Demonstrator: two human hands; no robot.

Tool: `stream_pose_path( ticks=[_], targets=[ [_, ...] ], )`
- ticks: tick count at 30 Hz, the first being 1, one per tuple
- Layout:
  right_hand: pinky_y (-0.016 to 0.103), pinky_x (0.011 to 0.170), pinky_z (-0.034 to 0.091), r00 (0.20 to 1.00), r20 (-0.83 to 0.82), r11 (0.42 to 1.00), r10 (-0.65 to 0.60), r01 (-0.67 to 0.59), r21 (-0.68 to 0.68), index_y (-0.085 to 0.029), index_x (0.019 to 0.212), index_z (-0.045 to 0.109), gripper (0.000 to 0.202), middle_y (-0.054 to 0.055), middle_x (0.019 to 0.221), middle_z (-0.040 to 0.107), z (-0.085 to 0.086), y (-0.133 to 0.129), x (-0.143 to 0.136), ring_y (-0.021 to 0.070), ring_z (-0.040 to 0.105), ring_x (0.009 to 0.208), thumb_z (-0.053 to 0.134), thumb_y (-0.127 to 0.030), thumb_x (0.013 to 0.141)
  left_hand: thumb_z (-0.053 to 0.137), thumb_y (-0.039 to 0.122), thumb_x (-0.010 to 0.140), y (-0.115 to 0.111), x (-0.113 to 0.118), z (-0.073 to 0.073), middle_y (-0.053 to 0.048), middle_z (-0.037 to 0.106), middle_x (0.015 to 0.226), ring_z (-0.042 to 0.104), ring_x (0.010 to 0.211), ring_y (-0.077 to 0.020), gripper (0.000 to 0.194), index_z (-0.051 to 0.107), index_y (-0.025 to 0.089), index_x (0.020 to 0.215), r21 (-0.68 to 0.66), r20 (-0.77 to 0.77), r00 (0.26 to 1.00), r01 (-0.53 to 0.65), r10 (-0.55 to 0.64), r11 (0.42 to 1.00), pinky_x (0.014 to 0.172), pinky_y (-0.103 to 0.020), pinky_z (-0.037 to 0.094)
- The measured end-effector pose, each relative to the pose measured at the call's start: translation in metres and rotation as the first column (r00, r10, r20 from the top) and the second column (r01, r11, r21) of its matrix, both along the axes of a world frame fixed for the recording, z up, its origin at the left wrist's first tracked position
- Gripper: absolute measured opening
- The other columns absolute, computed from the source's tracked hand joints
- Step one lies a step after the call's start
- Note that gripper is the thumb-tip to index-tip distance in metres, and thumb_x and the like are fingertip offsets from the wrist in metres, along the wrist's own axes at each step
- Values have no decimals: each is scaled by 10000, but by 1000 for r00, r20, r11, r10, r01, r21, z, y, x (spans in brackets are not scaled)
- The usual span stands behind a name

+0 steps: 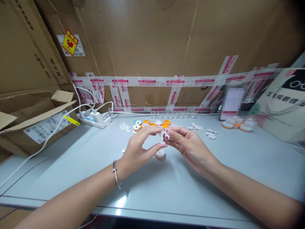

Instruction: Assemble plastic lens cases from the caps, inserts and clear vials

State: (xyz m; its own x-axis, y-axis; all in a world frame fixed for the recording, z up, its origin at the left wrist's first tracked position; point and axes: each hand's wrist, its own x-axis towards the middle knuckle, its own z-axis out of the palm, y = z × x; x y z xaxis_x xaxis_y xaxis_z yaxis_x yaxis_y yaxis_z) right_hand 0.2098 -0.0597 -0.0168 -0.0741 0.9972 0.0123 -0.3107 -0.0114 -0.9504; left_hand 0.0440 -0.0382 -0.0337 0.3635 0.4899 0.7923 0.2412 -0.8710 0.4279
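Above the middle of the table, a small white openwork plastic part [165, 135] is between my two hands. My left hand [140, 146] curves around its left side, thumb below and fingers above, with the tips at its edge. From the other side, my right hand [184, 140] pinches the part between thumb and fingers. Whether a clear piece is also held there I cannot make out. Just below the hands, a round white piece with an orange base [159, 154] rests on the table.
Behind the hands lie orange and white round rings [146, 122], small white pieces [125, 127] and a row of clear cups [172, 114]. Flat white parts [196, 126] and clear-topped orange pieces [246, 124] are to the right. A power strip [96, 119] and open carton [45, 124] stand left.
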Motion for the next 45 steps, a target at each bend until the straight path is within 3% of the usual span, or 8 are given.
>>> stream_pose_path(
  ticks=[8, 23, 33, 39, 45],
  targets=[
    [308, 731, 469, 996, 84, 998, -27, 21, 67, -220, 752, 676, 189, 4, 763, 691, -6, -3, -3, 152, 615, 755, 763, -301, 605, 636, 189, 777, -4, 1, 1, -50, 607, 1014, 567, 964, -156, 364, 537, 234, 1124, 107, -32, 999, -13, 16, 994, 852, -325, 480],
    [295, 710, 483, 987, 122, 983, -104, 83, 164, -236, 678, 692, 113, -16, 709, 698, -13, 0, -2, 135, 620, 691, 770, -277, 608, 620, 138, 783, -5, 2, 1, -56, 609, 1046, 559, 1008, -152, 319, 540, 201, 1086, 107, -79, 997, -9, 18, 994, 908, -325, 456],
    [290, 737, 500, 983, 171, 985, -73, 45, 164, -222, 778, 703, 165, 7, 816, 717, -12, -4, -4, 148, 641, 753, 744, -308, 642, 598, 144, 798, -2, 2, -1, -70, 605, 1019, 569, 987, -162, 255, 549, 192, 1043, 162, -82, 995, -45, 59, 986, 863, -337, 485],
    [245, 591, 519, 985, 175, 991, -11, -13, 136, -219, 786, 655, 170, -15, 721, 682, -9, -10, -9, 129, 631, 656, 727, -315, 666, 595, 136, 791, -3, 3, -1, -65, 615, 984, 576, 941, -162, 238, 547, 192, 1017, 280, -106, 986, -94, 129, 955, 824, -325, 482],
    [237, 584, 511, 982, 186, 994, 18, -38, 105, -195, 800, 659, 176, 7, 753, 675, -10, -9, -9, 122, 621, 648, 689, -340, 706, 597, 165, 797, -2, 4, -4, -61, 608, 959, 568, 910, -154, 225, 556, 187, 1017, 260, -112, 985, -102, 134, 960, 805, -322, 475]
  ],
)
